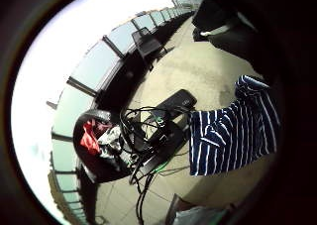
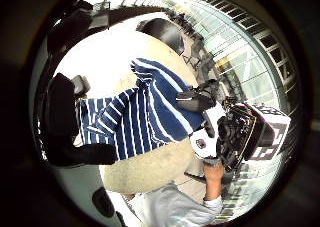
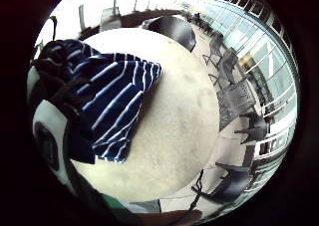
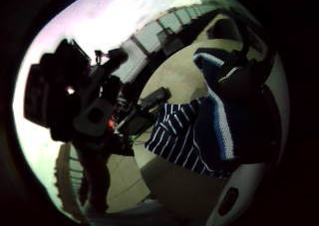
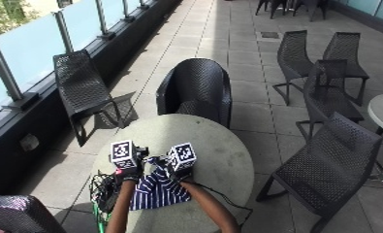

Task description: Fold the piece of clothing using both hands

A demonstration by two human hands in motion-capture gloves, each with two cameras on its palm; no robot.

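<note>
**Lifting the striped top at my edge of the table**

Working largest first: the round stone-coloured table (image 5: 223, 155) sits on a paved terrace, with a black wicker chair (image 5: 194, 90) at its far side and more chairs (image 5: 327, 165) off to the right. On the near left part of the tabletop lies the navy and white striped garment (image 5: 155, 189), its far edge raised and bunched between my two hands, the rest spread on the table toward me. A tangle of black cables (image 5: 102, 190) sits at the table's left edge, just beside the cloth. My left hand (image 5: 129, 171) pinches the fabric's far left part; my right hand (image 5: 178, 171), close beside it, has its fingers curled round the fabric's bunched upper edge.
</note>
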